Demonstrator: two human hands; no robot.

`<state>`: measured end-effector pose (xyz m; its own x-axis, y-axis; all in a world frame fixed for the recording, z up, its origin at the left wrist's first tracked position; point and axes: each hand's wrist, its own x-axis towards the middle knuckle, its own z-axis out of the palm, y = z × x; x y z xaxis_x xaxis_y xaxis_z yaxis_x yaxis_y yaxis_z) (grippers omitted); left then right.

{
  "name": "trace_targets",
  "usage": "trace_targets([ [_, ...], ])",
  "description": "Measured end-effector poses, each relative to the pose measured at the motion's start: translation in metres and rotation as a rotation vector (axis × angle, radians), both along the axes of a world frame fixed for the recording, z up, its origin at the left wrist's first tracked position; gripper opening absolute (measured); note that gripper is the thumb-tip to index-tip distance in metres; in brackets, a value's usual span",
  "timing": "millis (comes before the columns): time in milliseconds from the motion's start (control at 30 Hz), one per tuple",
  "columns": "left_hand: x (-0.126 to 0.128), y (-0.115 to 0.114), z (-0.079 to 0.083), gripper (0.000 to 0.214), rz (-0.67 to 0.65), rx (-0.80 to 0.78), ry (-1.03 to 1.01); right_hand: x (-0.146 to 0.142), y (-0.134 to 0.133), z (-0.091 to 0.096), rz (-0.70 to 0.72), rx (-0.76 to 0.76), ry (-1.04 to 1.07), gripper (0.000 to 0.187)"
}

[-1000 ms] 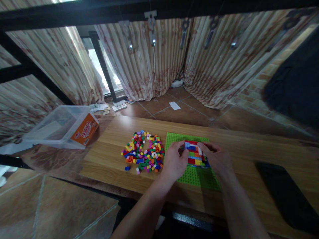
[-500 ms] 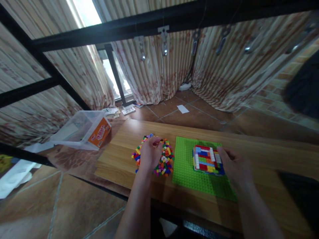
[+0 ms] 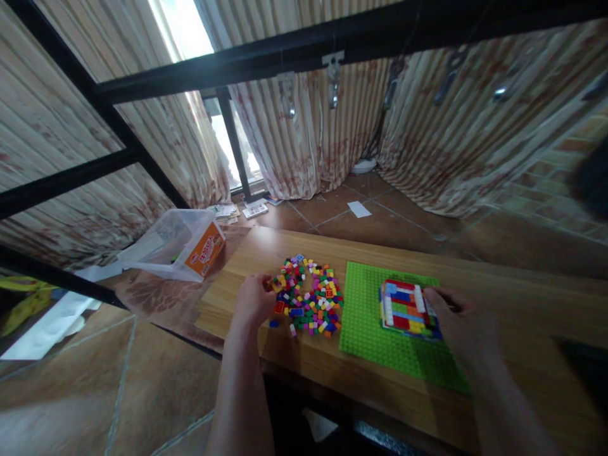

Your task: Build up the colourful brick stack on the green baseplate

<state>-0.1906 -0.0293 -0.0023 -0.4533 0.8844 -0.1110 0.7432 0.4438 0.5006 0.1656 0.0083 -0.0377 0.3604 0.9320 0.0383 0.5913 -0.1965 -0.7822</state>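
My left hand (image 3: 255, 300) is at the left edge of a heap of small toy building bricks (image 3: 316, 304). Its fingers are drawn together beside yellow and orange bricks, and whether one is pinched between them is unclear. On the right, a green studded baseplate (image 3: 363, 335) carries a low rectangular build of coloured bricks (image 3: 403, 307), with red, blue, white and yellow rows on top. Curled at the right side of that build is my right hand (image 3: 463, 323), its thumb against or very near the upper right edge. Anything inside its fingers is hidden.
The wooden tabletop (image 3: 228, 297) holds the bricks and baseplate. A clear plastic box (image 3: 166, 253) with an orange label stands beyond its left end. Papers (image 3: 255, 209) lie on the tiled floor near striped curtains (image 3: 304, 139). A black metal bar (image 3: 266, 60) crosses above.
My left hand has moved from over the middle of the heap to its left edge, uncovering more bricks. My right hand stays beside the build. The view has shifted slightly.
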Motion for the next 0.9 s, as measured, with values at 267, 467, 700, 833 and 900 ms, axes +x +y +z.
trace_targets([
  [267,0.007,0.007,-0.001,0.020,-0.031,-0.016,0.003,0.002,0.001,-0.004,-0.010,-0.012,-0.022,0.049],
  [467,0.006,0.009,-0.006,0.017,-0.036,0.036,-0.008,0.003,0.002,-0.005,-0.020,-0.023,-0.056,0.050],
  [700,0.015,0.009,-0.003,0.015,-0.072,0.051,-0.009,0.000,0.000,0.001,-0.009,-0.037,-0.062,0.049],
  [833,0.020,0.011,-0.001,0.015,-0.023,0.023,0.003,0.002,0.001,-0.001,0.000,-0.017,-0.055,0.049],
  [900,0.019,0.012,-0.001,0.016,-0.029,0.040,-0.011,0.001,0.001,0.000,0.005,-0.017,-0.048,0.049],
])
